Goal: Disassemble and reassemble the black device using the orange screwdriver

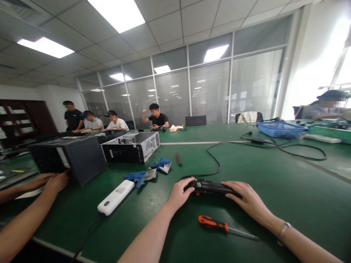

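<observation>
Gripping the black device [210, 187] at both ends, left hand [181, 191] and right hand [244, 197] seemed well placed: likely stiff, slick, fairly light.

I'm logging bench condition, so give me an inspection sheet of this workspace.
Surface: glossy green tabletop.
Handled things: long black device; orange-and-black screwdriver with metal shaft, untouched.
Clutter: blue-and-grey fabric gloves, white oblong block, thin brown bar.
Hands: left hand and right hand hold opposite ends of the device.
Cables: thin black cord reaching near the left hand; connection hidden.
Surroundings: dark boxy computer case, a neighbour's hands at it; blue plastic basket; people beyond.
</observation>
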A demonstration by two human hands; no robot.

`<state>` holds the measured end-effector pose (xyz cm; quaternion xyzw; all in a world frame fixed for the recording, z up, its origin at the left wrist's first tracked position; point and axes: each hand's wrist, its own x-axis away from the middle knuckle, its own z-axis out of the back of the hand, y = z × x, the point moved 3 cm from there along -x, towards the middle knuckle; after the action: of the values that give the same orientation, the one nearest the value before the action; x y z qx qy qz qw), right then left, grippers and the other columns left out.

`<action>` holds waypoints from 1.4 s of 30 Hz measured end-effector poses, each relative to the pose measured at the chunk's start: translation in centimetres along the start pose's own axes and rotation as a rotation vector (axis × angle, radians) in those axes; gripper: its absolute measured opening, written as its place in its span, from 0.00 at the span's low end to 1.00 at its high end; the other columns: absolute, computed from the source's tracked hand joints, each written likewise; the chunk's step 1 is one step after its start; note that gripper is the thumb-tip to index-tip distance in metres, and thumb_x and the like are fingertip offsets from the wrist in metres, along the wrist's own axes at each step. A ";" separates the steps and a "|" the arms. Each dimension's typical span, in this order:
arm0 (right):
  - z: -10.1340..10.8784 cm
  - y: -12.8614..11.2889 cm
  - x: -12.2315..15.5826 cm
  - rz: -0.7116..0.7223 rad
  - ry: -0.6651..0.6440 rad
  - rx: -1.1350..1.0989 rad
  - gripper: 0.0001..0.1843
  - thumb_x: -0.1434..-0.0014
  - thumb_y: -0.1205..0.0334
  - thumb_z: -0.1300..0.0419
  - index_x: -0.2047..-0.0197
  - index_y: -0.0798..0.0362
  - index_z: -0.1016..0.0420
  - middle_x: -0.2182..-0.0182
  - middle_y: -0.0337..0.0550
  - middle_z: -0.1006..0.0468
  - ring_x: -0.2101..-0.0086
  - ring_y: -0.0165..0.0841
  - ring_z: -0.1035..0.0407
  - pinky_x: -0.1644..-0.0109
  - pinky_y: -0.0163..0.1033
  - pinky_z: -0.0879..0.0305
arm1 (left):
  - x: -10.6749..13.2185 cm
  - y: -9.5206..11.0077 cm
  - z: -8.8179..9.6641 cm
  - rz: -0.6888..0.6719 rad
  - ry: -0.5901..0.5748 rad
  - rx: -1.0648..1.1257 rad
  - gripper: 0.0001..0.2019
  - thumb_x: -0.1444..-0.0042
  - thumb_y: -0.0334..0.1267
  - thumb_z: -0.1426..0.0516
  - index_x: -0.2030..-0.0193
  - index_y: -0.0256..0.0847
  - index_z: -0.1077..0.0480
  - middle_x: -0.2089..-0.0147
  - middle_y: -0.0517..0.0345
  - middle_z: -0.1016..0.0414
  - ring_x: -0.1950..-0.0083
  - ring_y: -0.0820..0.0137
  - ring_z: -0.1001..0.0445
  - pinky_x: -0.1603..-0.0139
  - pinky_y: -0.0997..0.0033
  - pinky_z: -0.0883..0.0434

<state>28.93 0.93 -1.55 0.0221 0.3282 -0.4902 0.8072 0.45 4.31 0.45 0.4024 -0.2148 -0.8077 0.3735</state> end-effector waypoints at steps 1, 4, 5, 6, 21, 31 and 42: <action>0.0 0.0 0.0 -0.003 0.002 0.007 0.22 0.37 0.46 0.47 0.42 0.43 0.31 0.48 0.43 0.25 0.49 0.43 0.31 0.44 0.53 0.35 | 0.0 0.0 0.0 -0.004 0.010 -0.009 0.19 0.42 0.32 0.43 0.43 0.47 0.30 0.43 0.59 0.26 0.41 0.64 0.29 0.37 0.58 0.35; -0.2 -0.2 -0.1 -0.008 -0.011 0.036 0.22 0.37 0.46 0.47 0.42 0.42 0.32 0.47 0.43 0.25 0.49 0.43 0.31 0.44 0.53 0.36 | -0.1 -0.1 -0.1 -0.004 0.012 -0.039 0.19 0.42 0.31 0.43 0.43 0.47 0.30 0.43 0.59 0.26 0.41 0.64 0.29 0.38 0.59 0.34; -0.2 -0.2 -0.1 -0.007 -0.019 0.043 0.22 0.37 0.46 0.47 0.42 0.42 0.32 0.47 0.43 0.25 0.49 0.43 0.31 0.45 0.53 0.36 | -0.1 -0.2 -0.2 0.001 0.008 -0.043 0.19 0.42 0.32 0.43 0.43 0.47 0.30 0.43 0.59 0.26 0.41 0.64 0.29 0.37 0.59 0.34; -0.2 -0.3 -0.1 -0.007 -0.025 0.047 0.22 0.37 0.46 0.47 0.42 0.42 0.32 0.48 0.43 0.25 0.49 0.43 0.30 0.45 0.53 0.35 | -0.1 -0.4 -0.2 0.005 0.005 -0.042 0.19 0.42 0.32 0.43 0.43 0.47 0.30 0.43 0.59 0.26 0.41 0.64 0.29 0.37 0.59 0.34; -0.4 -0.3 -0.2 0.000 -0.019 0.095 0.21 0.37 0.48 0.46 0.43 0.43 0.31 0.49 0.41 0.24 0.51 0.41 0.29 0.46 0.51 0.35 | -0.2 -1.1 -0.7 0.046 -0.023 -0.032 0.20 0.43 0.31 0.43 0.44 0.45 0.29 0.43 0.56 0.26 0.42 0.63 0.29 0.37 0.61 0.35; -0.7 0.1 -0.2 -0.021 -0.058 0.100 0.22 0.37 0.47 0.46 0.42 0.42 0.31 0.49 0.41 0.24 0.51 0.41 0.29 0.46 0.50 0.35 | 0.0 -1.4 -0.8 0.064 -0.042 -0.050 0.19 0.43 0.32 0.43 0.44 0.43 0.29 0.43 0.55 0.26 0.41 0.62 0.29 0.37 0.62 0.36; -0.5 0.0 -0.7 -0.032 -0.181 0.098 0.24 0.36 0.46 0.50 0.40 0.42 0.34 0.47 0.43 0.26 0.51 0.42 0.30 0.46 0.50 0.36 | -0.5 -1.7 -1.4 0.085 -0.094 -0.148 0.21 0.39 0.33 0.46 0.39 0.40 0.34 0.39 0.52 0.30 0.39 0.61 0.32 0.36 0.62 0.38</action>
<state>28.44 1.69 -1.56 0.0118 0.2300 -0.5185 0.8235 1.03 5.74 -1.21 0.3259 -0.1887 -0.8228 0.4256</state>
